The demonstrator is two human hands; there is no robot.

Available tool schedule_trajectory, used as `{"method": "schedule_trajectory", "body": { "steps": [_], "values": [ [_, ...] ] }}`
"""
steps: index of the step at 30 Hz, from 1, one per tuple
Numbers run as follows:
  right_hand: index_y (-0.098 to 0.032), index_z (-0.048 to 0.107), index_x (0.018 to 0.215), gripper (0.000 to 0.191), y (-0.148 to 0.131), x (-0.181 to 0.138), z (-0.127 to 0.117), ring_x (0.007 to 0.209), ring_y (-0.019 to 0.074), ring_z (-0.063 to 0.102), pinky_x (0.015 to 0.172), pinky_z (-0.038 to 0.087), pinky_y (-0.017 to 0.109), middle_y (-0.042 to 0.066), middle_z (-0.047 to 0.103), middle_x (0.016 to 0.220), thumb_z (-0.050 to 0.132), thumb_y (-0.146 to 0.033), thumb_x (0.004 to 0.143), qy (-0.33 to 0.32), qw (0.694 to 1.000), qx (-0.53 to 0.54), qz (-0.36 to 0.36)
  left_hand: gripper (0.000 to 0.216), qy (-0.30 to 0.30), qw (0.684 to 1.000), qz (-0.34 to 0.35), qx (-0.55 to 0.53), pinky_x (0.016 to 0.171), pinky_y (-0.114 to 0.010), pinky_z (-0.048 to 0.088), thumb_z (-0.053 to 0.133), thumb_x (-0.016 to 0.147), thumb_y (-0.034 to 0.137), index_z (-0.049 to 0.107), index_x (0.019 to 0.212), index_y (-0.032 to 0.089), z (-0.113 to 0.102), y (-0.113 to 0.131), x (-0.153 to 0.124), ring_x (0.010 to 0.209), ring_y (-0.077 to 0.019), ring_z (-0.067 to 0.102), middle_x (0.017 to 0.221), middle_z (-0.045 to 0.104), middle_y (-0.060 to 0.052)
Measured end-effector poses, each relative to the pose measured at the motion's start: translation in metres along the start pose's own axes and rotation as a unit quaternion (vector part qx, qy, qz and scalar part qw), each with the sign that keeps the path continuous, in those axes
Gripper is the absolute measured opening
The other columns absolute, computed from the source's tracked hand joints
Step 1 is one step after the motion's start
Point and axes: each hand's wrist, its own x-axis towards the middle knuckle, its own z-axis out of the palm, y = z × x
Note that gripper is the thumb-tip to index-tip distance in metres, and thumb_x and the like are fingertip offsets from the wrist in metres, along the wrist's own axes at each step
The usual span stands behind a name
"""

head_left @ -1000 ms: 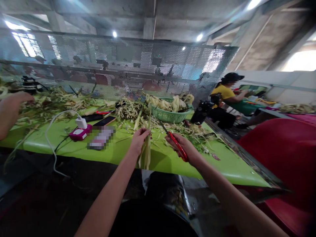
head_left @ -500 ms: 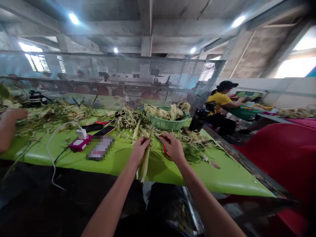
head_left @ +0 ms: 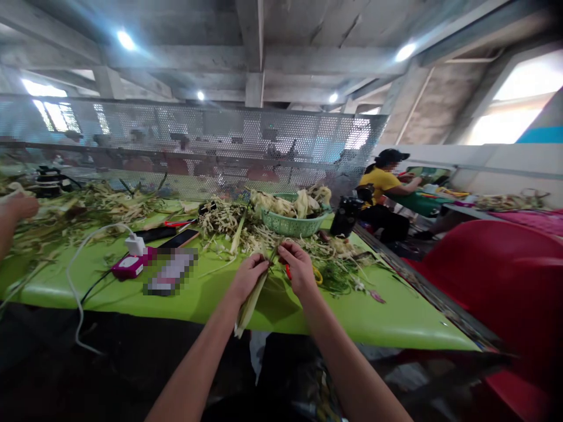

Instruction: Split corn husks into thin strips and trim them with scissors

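My left hand (head_left: 250, 275) is closed round a long, pale green leafy stalk (head_left: 250, 305), whose broad lower end hangs toward the table's front edge. At the upper end of the stalk, the fingertips of my right hand (head_left: 297, 266) are pinched together. The two hands nearly meet there, and the exact spot between the fingers is partly hidden. Red and yellow loops (head_left: 317, 275), perhaps scissor handles, show beside my right hand and are partly covered by it. Behind the hands lies a heap of pale plant trimmings (head_left: 226, 220).
A green basket (head_left: 290, 225) of wilted leaves stands behind the hands, with a black container (head_left: 345, 215) to its right. A purple power socket (head_left: 127, 266), a charger cable and phones (head_left: 182, 238) lie left. Another person's hand (head_left: 20, 206) is far left; a person in yellow (head_left: 380, 179) sits right.
The leafy stalk has tilted, its lower end swinging left. My right hand has come in closer to my left at the upper end. The yellow loop now shows beside my right hand.
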Motion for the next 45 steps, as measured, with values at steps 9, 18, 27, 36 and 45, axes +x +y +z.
{"method": "schedule_trajectory", "body": {
  "steps": [9, 18, 27, 36, 45],
  "values": [
    [-0.019, 0.064, 0.073, 0.02, 0.0047, 0.001, -0.0012, 0.057, 0.0104, 0.048, 0.056, 0.041, 0.023, -0.002, 0.058, 0.066, 0.075, -0.035, 0.066, -0.007, 1.0, 0.002, -0.003, 0.028, -0.002, 1.0, 0.019, -0.02, 0.064, -0.024, 0.042, 0.066, 0.074, 0.042, 0.058, 0.08, 0.016, 0.0006, -0.0043, 0.0058, 0.065, -0.0114, 0.052, 0.072, 0.057, 0.002],
    [-0.019, 0.058, 0.065, 0.018, 0.0038, -0.0022, 0.0, 0.056, 0.0102, 0.047, 0.054, 0.039, 0.023, -0.002, 0.056, 0.064, 0.071, -0.031, 0.067, -0.012, 1.0, 0.007, -0.007, 0.025, 0.017, 0.999, 0.02, -0.026, 0.062, -0.024, 0.041, 0.063, 0.076, 0.039, 0.058, 0.081, 0.015, 0.0012, 0.0004, 0.0058, 0.059, -0.011, 0.053, 0.066, 0.056, 0.002],
    [-0.02, 0.064, 0.08, 0.021, 0.0069, 0.0002, -0.0016, 0.061, 0.011, 0.05, 0.053, 0.038, 0.023, 0.0, 0.059, 0.072, 0.074, -0.033, 0.066, 0.011, 1.0, 0.019, -0.008, 0.021, 0.029, 1.0, 0.002, 0.003, 0.056, -0.023, 0.038, 0.062, 0.075, 0.037, 0.056, 0.075, 0.017, -0.0006, -0.0038, 0.0072, 0.054, -0.0095, 0.049, 0.059, 0.054, 0.004],
    [-0.02, 0.059, 0.068, 0.017, 0.0082, -0.0026, 0.0018, 0.053, 0.0092, 0.044, 0.052, 0.036, 0.024, -0.004, 0.053, 0.063, 0.072, -0.03, 0.066, -0.032, 0.999, -0.01, -0.002, 0.027, 0.028, 0.998, -0.006, -0.049, 0.056, -0.022, 0.038, 0.067, 0.072, 0.041, 0.059, 0.081, 0.016, 0.0001, 0.0046, 0.0004, 0.056, -0.0091, 0.051, 0.064, 0.056, 0.003],
    [-0.02, 0.06, 0.072, 0.013, 0.0059, -0.0067, 0.0036, 0.055, 0.009, 0.044, 0.053, 0.036, 0.023, -0.004, 0.052, 0.065, 0.07, -0.026, 0.066, -0.046, 0.999, -0.01, 0.0, 0.021, 0.027, 0.998, -0.006, -0.053, 0.059, -0.023, 0.042, 0.065, 0.073, 0.035, 0.06, 0.081, 0.016, 0.0, -0.0023, 0.0059, 0.058, -0.0097, 0.053, 0.066, 0.059, 0.002]
  ]
}}
